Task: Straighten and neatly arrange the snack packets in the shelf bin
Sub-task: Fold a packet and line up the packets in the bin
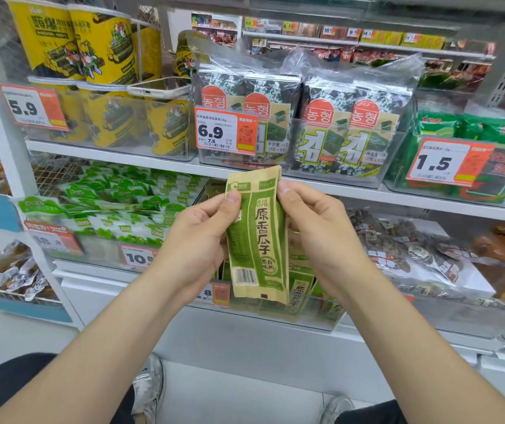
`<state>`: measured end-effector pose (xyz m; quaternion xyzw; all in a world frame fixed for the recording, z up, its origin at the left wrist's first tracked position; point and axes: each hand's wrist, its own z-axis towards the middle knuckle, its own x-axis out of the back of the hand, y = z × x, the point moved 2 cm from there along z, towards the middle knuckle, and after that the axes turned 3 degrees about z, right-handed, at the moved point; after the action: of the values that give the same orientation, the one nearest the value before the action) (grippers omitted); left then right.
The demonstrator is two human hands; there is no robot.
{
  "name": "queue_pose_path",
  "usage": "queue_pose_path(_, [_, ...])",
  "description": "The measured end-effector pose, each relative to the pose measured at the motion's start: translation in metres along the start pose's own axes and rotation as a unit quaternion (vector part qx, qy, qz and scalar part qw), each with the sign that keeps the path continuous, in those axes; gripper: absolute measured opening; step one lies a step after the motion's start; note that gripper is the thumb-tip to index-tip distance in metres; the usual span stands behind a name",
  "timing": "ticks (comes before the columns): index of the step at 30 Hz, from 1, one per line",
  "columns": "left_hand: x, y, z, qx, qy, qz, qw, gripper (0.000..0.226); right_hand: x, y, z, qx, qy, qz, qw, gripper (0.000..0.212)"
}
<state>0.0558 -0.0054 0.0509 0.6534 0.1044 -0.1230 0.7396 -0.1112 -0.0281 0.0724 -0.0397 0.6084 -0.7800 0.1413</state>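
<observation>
Item: one snack packet (257, 237), tan paper with a green panel, large printed characters and a barcode at its lower left; it is held upright, leaning slightly, in front of the shelving at the centre of the view. Left hand (202, 237): at 9 o'clock of the packet, pinching its upper left edge, thumb on the front, fingers behind. Right hand (315, 228): at 3 o'clock of the packet, gripping the upper right edge, thumb on the front, fingers curled behind. Shelf bin (306, 316): clear plastic, on the lower shelf at 6 o'clock of the held packet, partly hidden by it. It contains matching packets (301, 290) that stand on end and lean unevenly; how many cannot be told. At 12 o'clock, on the shelf above: seaweed packs (346, 130) in clear bags, standing in a clear bin with a 6.9 price tag (225, 131). At 10 o'clock: yellow canisters (101, 44), stacked two high, with a 5.9 price tag (32, 107) and a phone (159, 88) lying on the bin rim. At 2 o'clock: green sachets behind a 1.5 price tag (447, 162). At 9 o'clock, lower shelf: green-and-white packets (116, 194), heaped. At 3 o'clock, lower shelf: clear bags of brown snacks (413, 249). At 6 o'clock, on the floor: two shoes (150, 387).
</observation>
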Motion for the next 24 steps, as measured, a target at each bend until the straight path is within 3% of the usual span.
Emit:
queue_pose_path(4, [0.003,0.001,0.001,-0.009,0.034,0.047,0.998,0.022,-0.001,0.005,0.004,0.082,0.058,-0.094,0.990,0.025])
queue_pose_path(6, [0.002,-0.001,0.000,-0.044,0.087,0.080,0.992,0.011,-0.003,0.007,0.004,0.101,0.080,-0.107,0.986,0.030])
queue_pose_path(9, [-0.003,-0.003,-0.001,-0.099,0.090,0.133,0.982,0.003,-0.006,0.008,0.005,0.120,0.075,-0.106,0.984,0.040])
queue_pose_path(11, [-0.006,-0.001,-0.003,-0.096,0.077,0.120,0.985,0.015,-0.005,0.007,0.005,0.143,0.066,-0.122,0.980,0.038])
queue_pose_path(14, [-0.006,0.001,-0.004,-0.081,0.034,0.102,0.991,0.049,-0.005,0.007,0.006,0.182,0.060,-0.172,0.966,0.036])
queue_pose_path(16, [-0.008,0.001,-0.006,-0.074,0.018,0.091,0.993,0.055,-0.005,0.007,0.006,0.181,0.059,-0.182,0.965,0.034])
queue_pose_path(21, [-0.008,0.000,-0.006,-0.018,0.022,0.030,0.999,0.013,0.001,0.007,0.007,0.128,0.045,-0.152,0.979,0.027])
queue_pose_path(24, [-0.009,0.001,-0.005,-0.007,0.026,0.015,1.000,0.011,0.002,0.004,0.005,0.088,-0.001,-0.130,0.988,0.010])
